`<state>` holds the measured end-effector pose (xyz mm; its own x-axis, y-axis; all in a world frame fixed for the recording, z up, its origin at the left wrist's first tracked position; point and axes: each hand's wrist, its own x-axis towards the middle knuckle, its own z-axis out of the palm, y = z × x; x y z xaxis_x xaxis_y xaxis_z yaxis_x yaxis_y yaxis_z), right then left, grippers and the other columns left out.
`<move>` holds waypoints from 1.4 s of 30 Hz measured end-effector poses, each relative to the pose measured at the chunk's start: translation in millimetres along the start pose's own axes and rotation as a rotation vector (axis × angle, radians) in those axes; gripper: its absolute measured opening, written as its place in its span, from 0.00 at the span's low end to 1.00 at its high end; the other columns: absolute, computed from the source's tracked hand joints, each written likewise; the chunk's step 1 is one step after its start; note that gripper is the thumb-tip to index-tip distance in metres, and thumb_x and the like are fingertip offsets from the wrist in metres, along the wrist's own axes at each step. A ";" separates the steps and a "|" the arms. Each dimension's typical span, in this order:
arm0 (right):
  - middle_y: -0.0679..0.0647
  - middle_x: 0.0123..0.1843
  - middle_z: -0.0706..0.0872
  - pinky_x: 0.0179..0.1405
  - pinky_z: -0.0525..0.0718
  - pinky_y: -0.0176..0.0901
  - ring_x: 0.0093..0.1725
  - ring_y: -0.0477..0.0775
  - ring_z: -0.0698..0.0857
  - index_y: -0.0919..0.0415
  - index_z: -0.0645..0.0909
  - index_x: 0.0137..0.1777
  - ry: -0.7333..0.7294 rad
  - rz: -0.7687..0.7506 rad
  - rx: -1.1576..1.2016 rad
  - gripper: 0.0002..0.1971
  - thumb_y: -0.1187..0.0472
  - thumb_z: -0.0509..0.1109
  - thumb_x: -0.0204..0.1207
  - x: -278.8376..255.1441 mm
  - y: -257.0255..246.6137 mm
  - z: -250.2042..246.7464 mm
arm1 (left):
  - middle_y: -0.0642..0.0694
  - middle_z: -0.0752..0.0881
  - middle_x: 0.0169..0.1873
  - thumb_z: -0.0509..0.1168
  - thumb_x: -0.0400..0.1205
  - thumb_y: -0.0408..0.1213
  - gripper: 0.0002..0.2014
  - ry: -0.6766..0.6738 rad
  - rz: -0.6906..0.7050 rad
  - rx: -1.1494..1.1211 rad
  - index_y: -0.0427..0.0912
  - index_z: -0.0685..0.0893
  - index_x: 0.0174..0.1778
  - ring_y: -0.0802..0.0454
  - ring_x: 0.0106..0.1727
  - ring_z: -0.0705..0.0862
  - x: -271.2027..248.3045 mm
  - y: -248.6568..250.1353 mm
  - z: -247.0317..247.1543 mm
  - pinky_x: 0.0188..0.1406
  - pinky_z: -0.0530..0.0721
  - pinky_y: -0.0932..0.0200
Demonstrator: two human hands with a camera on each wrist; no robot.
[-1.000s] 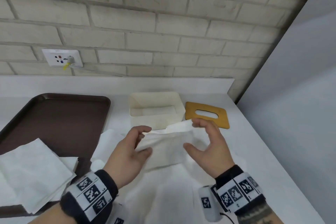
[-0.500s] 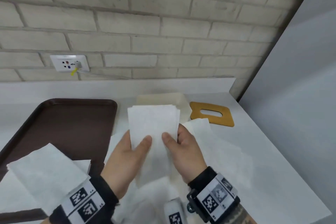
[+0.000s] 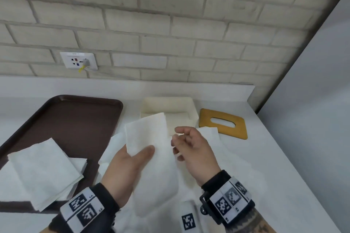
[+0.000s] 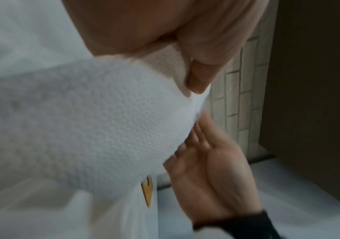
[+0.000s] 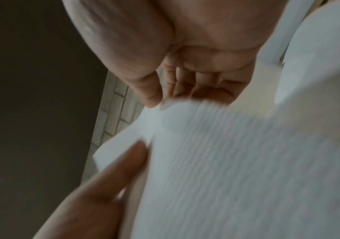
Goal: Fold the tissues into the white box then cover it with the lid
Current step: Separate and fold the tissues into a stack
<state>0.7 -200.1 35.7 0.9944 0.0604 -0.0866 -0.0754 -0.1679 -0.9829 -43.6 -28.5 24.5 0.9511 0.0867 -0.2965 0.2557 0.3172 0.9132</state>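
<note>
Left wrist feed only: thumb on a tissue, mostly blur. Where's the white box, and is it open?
Observer: In the head view the white box stands open on the counter, just behind the folded tissue that the left hand holds up.
Operator: Lid?
Observer: The wooden lid lies flat on the counter, right of the box and apart from it, slot facing up.
Operator: More tissues to go?
Observer: Yes. A stack of tissues rests on the near end of the brown tray, left of the hands.
</note>
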 end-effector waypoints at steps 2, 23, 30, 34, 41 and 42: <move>0.50 0.50 0.90 0.45 0.84 0.41 0.42 0.44 0.89 0.48 0.80 0.56 0.087 0.041 -0.076 0.05 0.57 0.69 0.82 12.3 10.6 -27.9 | 0.35 0.93 0.55 0.74 0.80 0.30 0.15 0.099 0.023 -0.004 0.38 0.88 0.63 0.37 0.53 0.93 6.6 -3.2 -10.1 0.56 0.87 0.43; 0.50 0.53 0.87 0.47 0.77 0.40 0.47 0.50 0.82 0.53 0.82 0.52 0.063 0.224 -0.904 0.07 0.52 0.73 0.79 64.4 61.6 -45.1 | 0.44 0.95 0.41 0.64 0.86 0.24 0.10 0.290 0.026 0.038 0.40 0.87 0.57 0.41 0.42 0.92 -7.8 -21.7 -37.3 0.44 0.85 0.46; 0.47 0.47 0.87 0.47 0.80 0.39 0.47 0.50 0.86 0.53 0.86 0.45 0.124 0.128 -0.800 0.06 0.52 0.77 0.75 58.8 45.9 -66.6 | 0.38 0.94 0.49 0.64 0.86 0.24 0.11 0.256 0.015 0.039 0.37 0.87 0.62 0.35 0.51 0.92 -1.7 -23.3 -31.0 0.48 0.87 0.44; 0.47 0.50 0.87 0.52 0.83 0.42 0.49 0.51 0.85 0.54 0.82 0.40 0.123 0.098 -0.856 0.10 0.52 0.79 0.73 59.7 41.8 -80.6 | 0.37 0.94 0.50 0.65 0.86 0.25 0.11 0.234 0.007 0.034 0.38 0.87 0.61 0.35 0.50 0.92 7.8 -29.4 -26.0 0.48 0.86 0.44; 0.42 0.44 0.86 0.44 0.81 0.39 0.42 0.45 0.84 0.51 0.82 0.40 0.146 -0.067 -0.571 0.07 0.55 0.78 0.75 46.0 30.5 -92.1 | 0.36 0.93 0.52 0.65 0.86 0.26 0.11 0.216 0.033 0.068 0.42 0.88 0.60 0.32 0.54 0.90 19.2 -28.4 -16.2 0.61 0.85 0.35; 0.41 0.43 0.87 0.43 0.79 0.36 0.42 0.42 0.84 0.49 0.82 0.39 0.142 -0.090 -0.473 0.08 0.57 0.79 0.75 43.6 24.7 -93.2 | 0.37 0.93 0.52 0.65 0.87 0.27 0.11 0.216 0.038 0.066 0.43 0.87 0.60 0.32 0.55 0.90 20.7 -26.4 -15.6 0.63 0.84 0.34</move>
<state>49.1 -293.4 22.8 0.9981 -0.0340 0.0508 0.0204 -0.5978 -0.8014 -33.3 -20.4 -10.1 0.9029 0.2996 -0.3082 0.2383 0.2477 0.9391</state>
